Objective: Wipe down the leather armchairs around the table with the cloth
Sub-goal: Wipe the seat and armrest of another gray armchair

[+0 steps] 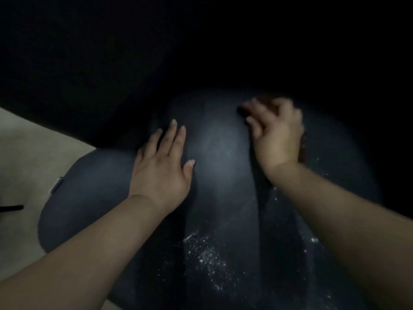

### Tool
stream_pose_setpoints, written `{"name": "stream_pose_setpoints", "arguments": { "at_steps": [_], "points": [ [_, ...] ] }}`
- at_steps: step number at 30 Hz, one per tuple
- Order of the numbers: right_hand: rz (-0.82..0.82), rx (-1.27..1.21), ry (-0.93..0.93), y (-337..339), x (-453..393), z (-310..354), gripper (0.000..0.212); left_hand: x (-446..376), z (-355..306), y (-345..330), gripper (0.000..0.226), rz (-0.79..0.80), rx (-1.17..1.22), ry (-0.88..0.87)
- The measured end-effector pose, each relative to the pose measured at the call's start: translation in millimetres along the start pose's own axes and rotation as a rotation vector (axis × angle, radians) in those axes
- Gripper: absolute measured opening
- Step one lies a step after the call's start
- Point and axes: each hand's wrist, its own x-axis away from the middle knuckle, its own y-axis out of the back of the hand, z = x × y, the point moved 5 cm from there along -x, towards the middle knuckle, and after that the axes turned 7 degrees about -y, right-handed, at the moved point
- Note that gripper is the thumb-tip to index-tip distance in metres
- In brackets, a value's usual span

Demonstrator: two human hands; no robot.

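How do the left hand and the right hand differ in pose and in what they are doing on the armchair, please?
The left hand lies flat with straight, spread fingers; the right hand has curled fingers. The left hand holds nothing; the right hand grips a dark brown cloth. The left looks sharp, the right blurred. Both rest on the dark leather armchair.

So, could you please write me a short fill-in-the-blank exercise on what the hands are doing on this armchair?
1. The left hand lies ____ on the armchair.
2. The cloth is under the ____ hand.
3. White specks lie ____ the camera than both hands.

Missing words: flat; right; nearer
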Motion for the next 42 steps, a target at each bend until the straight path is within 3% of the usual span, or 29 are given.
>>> {"name": "stream_pose_setpoints", "arguments": {
  "at_steps": [4, 6, 8, 12, 14, 19, 23, 26, 32, 34, 38, 42],
  "points": [
    [0.123, -0.053, 0.32, 5.8, 73.9, 14.6, 0.039, -1.2, -2.9, -0.7, 0.069, -0.003, 0.012, 0.035],
    [0.165, -0.031, 0.38, 9.8, 64.8, 4.4, 0.039, -1.1, -5.3, -1.1, 0.069, -0.002, -0.004, 0.031],
    [0.095, -0.012, 0.3, 12.2, 32.6, -7.6, 0.036, -0.3, -5.7, -1.2, 0.068, -0.004, -0.002, 0.034],
    [-0.015, -0.074, -0.129, 11.5, -8.1, -30.7, 0.036, 0.2, -5.8, -3.7, 0.067, -0.021, 0.013, 0.037],
    [-0.002, -0.023, -0.069, 8.5, 17.6, -18.3, 0.038, -0.1, -7.1, -4.4, 0.067, -0.032, 0.01, 0.046],
    [0.168, -0.032, 0.35, 14.3, 78.7, 1.4, 0.04, 0.0, -4.5, -4.0, 0.067, -0.048, 0.023, 0.047],
    [0.124, -0.016, 0.202, 11.7, 31.0, -6.0, 0.037, -0.2, -2.2, -3.5, 0.067, -0.06, 0.02, 0.032],
    [0.113, -0.057, 0.084, 7.3, 42.6, 1.2, 0.035, 0.9, 0.0, -2.5, 0.067, -0.064, 0.057, 0.026],
    [0.294, -0.083, 0.448, 23.6, 121.2, 14.5, 0.038, 32.5, 6.4, 1.2, 0.062, -0.058, 0.092, 0.011],
    [0.246, -0.054, 0.408, 24.6, 100.8, 9.6, 0.036, 55.8, 13.6, 0.2, 0.06, -0.044, 0.086, 0.025],
    [0.155, -0.056, 0.106, 16.9, 89.8, 7.1, 0.033, 100.0, 29.3, -8.5, 0.061, -0.022, 0.069, 0.068],
    [0.199, -0.108, 0.265, 20.6, 164.8, 27.5, 0.037, 125.4, 33.5, -17.9, 0.059, -0.036, 0.089, 0.069]
  ]
}}
